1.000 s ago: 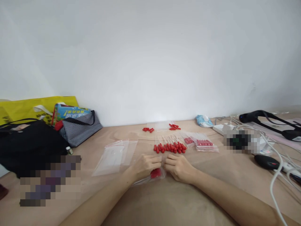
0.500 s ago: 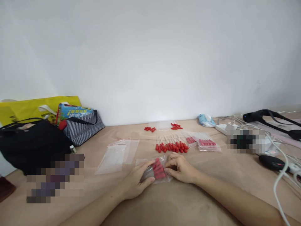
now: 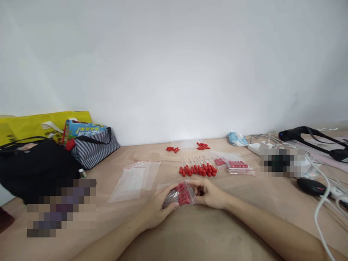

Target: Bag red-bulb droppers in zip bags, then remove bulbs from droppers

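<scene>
Just before the red-tipped sticks (image 3: pixel 197 169), a filled bag (image 3: pixel 184 195) is held by the left hand (image 3: pixel 159 206) and right hand (image 3: pixel 210 194); left of the sticks, flat bags (image 3: pixel 127 184) are laid.

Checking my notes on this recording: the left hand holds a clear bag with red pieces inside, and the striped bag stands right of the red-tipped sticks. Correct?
Not quite: the head view shows the striped bag left of the red-tipped sticks. The left hand does hold a clear bag with red pieces inside.
</scene>
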`<state>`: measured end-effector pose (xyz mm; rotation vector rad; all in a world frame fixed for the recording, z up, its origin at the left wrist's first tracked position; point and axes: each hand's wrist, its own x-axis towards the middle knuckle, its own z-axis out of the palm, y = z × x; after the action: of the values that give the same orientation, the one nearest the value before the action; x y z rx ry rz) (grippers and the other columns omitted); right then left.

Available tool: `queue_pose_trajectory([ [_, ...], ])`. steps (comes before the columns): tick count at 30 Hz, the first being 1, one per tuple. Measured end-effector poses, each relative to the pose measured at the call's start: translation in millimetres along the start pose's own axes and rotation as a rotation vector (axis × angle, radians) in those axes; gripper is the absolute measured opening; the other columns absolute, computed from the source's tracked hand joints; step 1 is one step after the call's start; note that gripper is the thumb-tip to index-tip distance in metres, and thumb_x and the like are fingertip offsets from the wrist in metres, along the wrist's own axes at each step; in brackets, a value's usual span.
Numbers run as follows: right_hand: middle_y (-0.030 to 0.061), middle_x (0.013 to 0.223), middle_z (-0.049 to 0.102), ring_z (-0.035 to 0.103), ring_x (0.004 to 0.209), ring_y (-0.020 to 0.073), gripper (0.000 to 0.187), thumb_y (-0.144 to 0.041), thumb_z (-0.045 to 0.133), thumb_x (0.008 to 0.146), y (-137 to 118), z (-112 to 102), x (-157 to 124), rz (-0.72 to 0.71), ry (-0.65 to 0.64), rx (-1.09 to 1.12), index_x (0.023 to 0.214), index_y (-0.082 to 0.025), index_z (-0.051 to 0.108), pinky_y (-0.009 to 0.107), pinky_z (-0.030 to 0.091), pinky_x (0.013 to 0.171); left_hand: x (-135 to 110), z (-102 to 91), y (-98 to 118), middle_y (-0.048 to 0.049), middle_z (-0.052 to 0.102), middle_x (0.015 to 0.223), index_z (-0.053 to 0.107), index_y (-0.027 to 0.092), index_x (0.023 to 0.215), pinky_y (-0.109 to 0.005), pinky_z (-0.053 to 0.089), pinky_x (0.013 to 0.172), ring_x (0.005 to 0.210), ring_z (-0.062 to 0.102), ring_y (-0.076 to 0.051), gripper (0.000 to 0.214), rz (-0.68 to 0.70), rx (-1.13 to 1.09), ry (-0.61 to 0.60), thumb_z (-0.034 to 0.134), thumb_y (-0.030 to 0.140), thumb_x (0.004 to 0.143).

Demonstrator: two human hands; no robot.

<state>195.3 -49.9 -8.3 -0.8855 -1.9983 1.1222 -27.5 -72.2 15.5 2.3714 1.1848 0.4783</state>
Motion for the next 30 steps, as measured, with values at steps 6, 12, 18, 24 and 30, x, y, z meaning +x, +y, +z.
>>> queue_pose_trajectory([
  [6,-0.0083,0.054,0.04,0.034,0.048,0.0046,0.027,-0.022,0.073,0.055,-2.2,3.0,2.4,0.116,0.007,0.004,0.077,-0.015,0.059,0.017,0.025,0.044,1.4,-0.5,2.5,-0.0055,0.048,0.126,0.037,0.023,0.126,-0.037,0.036,0.096,0.113,0.045,-0.019,0.044,0.037,-0.015,0.01,0.046,0.026,0.083],
  [12,-0.007,0.065,0.045,0.039,0.052,0.0046,0.028,-0.017,0.069,0.056,-9.7,12.6,0.4,0.086,0.057,-0.051,0.076,-0.017,0.049,0.016,0.03,0.046,1.1,-1.5,1.8,-0.005,0.051,0.123,0.038,0.023,0.124,-0.035,0.038,0.094,0.11,0.048,-0.019,0.043,0.07,-0.025,0.008,0.047,0.027,0.082],
  [18,-0.005,0.069,0.048,0.042,0.055,0.0059,0.029,-0.016,0.067,0.057,-15.7,9.4,-2.4,0.032,0.049,-0.19,0.078,-0.017,0.048,0.017,0.032,0.048,0.6,-2.4,3.6,-0.0053,0.051,0.123,0.038,0.024,0.123,-0.036,0.038,0.094,0.11,0.048,-0.019,0.041,0.063,-0.05,0.015,0.045,0.029,0.084],
  [24,-0.0042,0.07,0.048,0.042,0.059,0.0071,0.025,-0.014,0.066,0.057,-16.2,9.8,-2.3,0.061,0.072,-0.261,0.074,-0.017,0.049,0.018,0.032,0.051,0.6,-1.0,0.7,-0.0051,0.051,0.123,0.039,0.024,0.123,-0.038,0.037,0.094,0.11,0.047,-0.02,0.043,0.048,-0.069,0.025,0.048,0.027,0.082],
  [30,-0.006,0.065,0.047,0.042,0.055,0.0062,0.027,-0.017,0.066,0.06,-16.0,11.0,-2.7,0.073,0.037,-0.107,0.077,-0.018,0.046,0.017,0.033,0.048,0.7,-0.7,1.6,-0.0051,0.052,0.122,0.039,0.025,0.123,-0.038,0.038,0.094,0.109,0.048,-0.02,0.043,0.059,-0.076,0.03,0.048,0.028,0.082],
])
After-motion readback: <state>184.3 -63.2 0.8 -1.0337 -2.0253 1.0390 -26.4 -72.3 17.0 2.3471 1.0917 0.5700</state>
